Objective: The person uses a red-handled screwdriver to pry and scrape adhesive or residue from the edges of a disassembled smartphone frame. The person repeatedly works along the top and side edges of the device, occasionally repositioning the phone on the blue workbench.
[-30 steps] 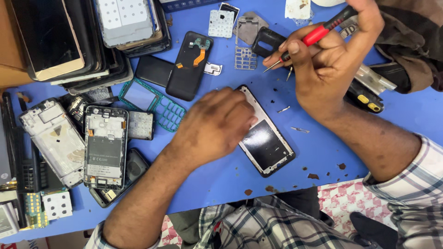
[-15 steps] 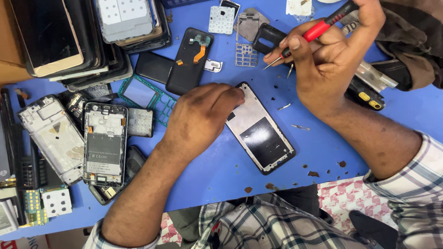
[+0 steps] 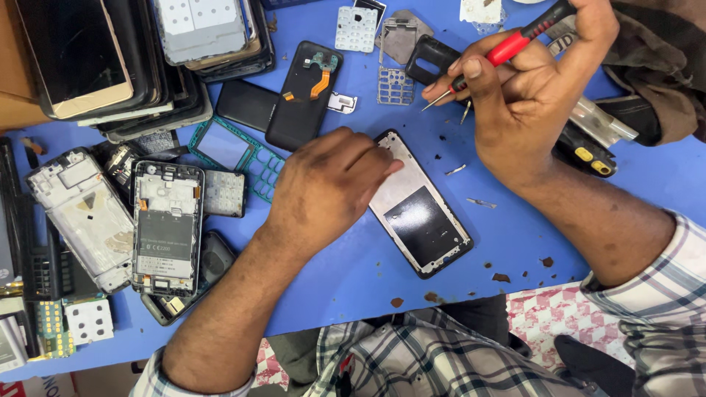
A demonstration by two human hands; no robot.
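A gutted phone frame (image 3: 423,213) with a silver inner plate and a black patch lies slanted on the blue table (image 3: 346,279). My left hand (image 3: 327,187) rests palm down on its upper left corner, fingertips touching the silver plate. My right hand (image 3: 529,88) is raised above the table's far right and grips a red-and-black screwdriver (image 3: 507,48), its thin tip pointing down-left. A small metal piece hangs from the fingers beside the tip.
Stacked phones and screens (image 3: 110,59) fill the far left. Opened phone bodies (image 3: 168,228) and a keypad frame (image 3: 243,158) lie at left. A black back cover (image 3: 303,95), metal plates (image 3: 397,44) and small loose parts sit at the back. A black-and-yellow tool (image 3: 588,151) lies at right.
My left hand has slid left off the middle of the phone frame, uncovering more of the silver plate. My right hand stays raised with the screwdriver.
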